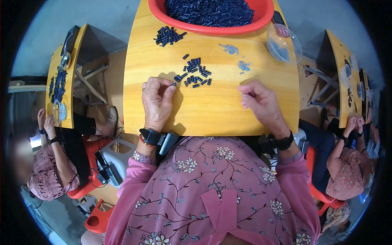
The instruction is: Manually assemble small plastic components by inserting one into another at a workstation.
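Observation:
My left hand is at the left of the wooden table, thumb and forefinger closed on a small black plastic piece. Just beyond its fingertips lies a loose group of short black plastic pieces. Over the right part of the table, my right hand is closed in a pinch; whatever is between its fingertips is too small to make out. Two little heaps of thin silvery pieces lie farther off, the nearer heap beyond my right hand and the other heap behind it.
A red basin full of black pieces stands at the far edge. Another black pile lies at the far left. At the far right, a clear bowl holds silvery pieces and a pink object. People sit at tables on both sides.

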`<state>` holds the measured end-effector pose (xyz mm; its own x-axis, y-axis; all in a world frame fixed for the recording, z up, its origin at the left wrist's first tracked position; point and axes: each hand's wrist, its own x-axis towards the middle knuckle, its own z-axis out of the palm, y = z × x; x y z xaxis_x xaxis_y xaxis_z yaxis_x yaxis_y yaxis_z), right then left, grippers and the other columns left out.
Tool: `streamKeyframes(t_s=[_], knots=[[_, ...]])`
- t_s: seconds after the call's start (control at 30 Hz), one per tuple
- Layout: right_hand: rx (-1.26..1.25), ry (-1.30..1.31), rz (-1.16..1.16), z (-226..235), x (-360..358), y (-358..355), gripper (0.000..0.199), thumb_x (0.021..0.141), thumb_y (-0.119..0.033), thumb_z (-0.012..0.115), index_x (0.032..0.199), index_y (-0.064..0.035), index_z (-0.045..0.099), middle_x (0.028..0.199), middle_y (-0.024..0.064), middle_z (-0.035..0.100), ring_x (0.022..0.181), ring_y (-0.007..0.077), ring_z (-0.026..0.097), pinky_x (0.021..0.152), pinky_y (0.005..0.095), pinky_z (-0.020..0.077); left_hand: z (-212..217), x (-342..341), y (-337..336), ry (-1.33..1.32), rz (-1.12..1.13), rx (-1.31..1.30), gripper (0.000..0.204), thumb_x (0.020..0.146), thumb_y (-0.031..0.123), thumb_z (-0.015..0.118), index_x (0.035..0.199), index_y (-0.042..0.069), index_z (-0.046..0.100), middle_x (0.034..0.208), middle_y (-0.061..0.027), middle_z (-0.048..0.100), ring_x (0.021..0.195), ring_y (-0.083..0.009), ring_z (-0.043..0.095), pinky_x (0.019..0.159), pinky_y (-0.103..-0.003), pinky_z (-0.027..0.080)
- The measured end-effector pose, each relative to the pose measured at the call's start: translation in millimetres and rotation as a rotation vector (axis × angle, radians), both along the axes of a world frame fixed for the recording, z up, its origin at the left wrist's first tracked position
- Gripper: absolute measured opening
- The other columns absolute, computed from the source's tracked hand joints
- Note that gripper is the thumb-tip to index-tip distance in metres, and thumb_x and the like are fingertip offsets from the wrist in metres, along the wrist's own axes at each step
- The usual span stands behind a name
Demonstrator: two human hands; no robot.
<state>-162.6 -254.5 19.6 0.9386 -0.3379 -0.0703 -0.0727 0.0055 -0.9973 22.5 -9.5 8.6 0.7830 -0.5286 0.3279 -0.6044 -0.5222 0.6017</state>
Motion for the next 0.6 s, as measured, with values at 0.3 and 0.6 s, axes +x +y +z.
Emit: streamKeyframes(t_s=[0.3,0.6], knots=[[0.112,0.023,0.073,19.0,21.3,23.3,0.011,0.093,-0.004,0.059,0.101,0.0017,0.064,0.088,0.0048,0.065,0.076,0.0088,0.063,0.069,0.0235,0.0532,17.1,-24.3,-3.0,0.928,-0.178,-0.711,0.011,0.087,0.001,0.068,0.095,0.004,0.059,0.086,-0.0005,0.063,0.078,-0.007,0.056,0.074,-0.022,0.046],[0.14,-0.062,0.106,21.9,47.2,46.4,0.01,0.091,-0.003,0.062,0.099,0.0008,0.066,0.086,0.005,0.067,0.074,0.0084,0.064,0.066,0.0231,0.0539,24.9,-35.8,-14.7,1.176,-0.27,-0.942,0.01,0.092,0.005,0.061,0.101,0.002,0.058,0.089,-0.0054,0.062,0.081,-0.0142,0.059,0.076,-0.028,0.049]])
